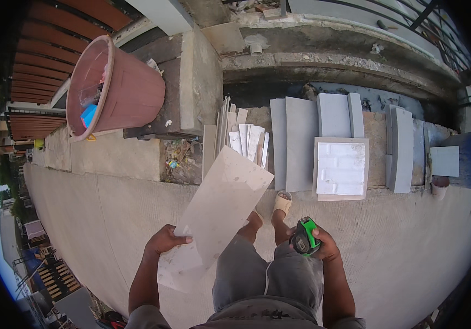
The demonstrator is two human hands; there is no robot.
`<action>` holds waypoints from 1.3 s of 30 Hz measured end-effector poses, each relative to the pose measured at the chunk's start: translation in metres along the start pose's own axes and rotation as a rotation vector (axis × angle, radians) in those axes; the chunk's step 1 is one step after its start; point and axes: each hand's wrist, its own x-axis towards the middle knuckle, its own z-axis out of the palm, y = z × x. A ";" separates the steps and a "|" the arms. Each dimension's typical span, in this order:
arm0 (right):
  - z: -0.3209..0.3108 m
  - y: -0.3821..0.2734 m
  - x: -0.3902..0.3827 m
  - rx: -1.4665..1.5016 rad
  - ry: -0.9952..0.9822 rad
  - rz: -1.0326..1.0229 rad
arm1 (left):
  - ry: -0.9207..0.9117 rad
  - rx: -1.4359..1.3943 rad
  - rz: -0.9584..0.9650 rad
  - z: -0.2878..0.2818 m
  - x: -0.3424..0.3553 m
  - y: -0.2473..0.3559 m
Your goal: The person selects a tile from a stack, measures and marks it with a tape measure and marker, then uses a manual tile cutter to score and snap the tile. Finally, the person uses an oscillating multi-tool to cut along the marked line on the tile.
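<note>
My left hand (168, 239) grips the left edge of a long pale tile (221, 203), its thumb lying on the top face. The tile is held up at a slant, its far end near the stacked tile pieces. On the right, my right hand (323, 244) is closed around a green and black tape measure (306, 237) in front of my thigh. No blade shows drawn out of the case. Below the tile and the tape are my legs and a beige sandal (282, 202) on the concrete.
Cut tile strips (249, 137) lean ahead, beside grey tiles (301, 145) and a white-topped tile stack (341, 168). More tiles (401, 148) stand right of them. An open drain (268, 93) runs behind. A large pink tub (131, 90) tilts at left; a small bucket (439, 187) sits far right.
</note>
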 end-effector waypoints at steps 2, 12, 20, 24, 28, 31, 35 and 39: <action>0.041 -0.029 -0.013 -0.050 -0.071 -0.094 | 0.011 0.072 0.046 0.012 -0.036 0.003; 0.136 0.026 -0.063 -0.655 -0.071 -0.221 | 0.133 0.417 0.401 0.073 -0.132 -0.065; 0.107 0.112 -0.116 -0.946 0.081 -0.122 | 0.188 0.523 0.523 0.101 -0.171 -0.147; 0.076 0.151 -0.139 -0.688 0.231 0.004 | 0.159 0.594 0.583 0.115 -0.170 -0.173; 0.007 0.177 -0.172 -0.636 0.472 0.175 | 0.134 0.715 0.513 0.124 -0.167 -0.187; -0.066 0.198 -0.221 -0.720 0.679 0.265 | 0.148 0.812 0.461 0.131 -0.157 -0.188; -0.140 0.244 -0.307 -0.299 0.915 0.306 | 0.101 0.909 0.361 0.143 -0.138 -0.170; -0.185 0.309 -0.386 0.068 0.891 0.243 | 0.082 1.040 0.280 0.169 -0.118 -0.153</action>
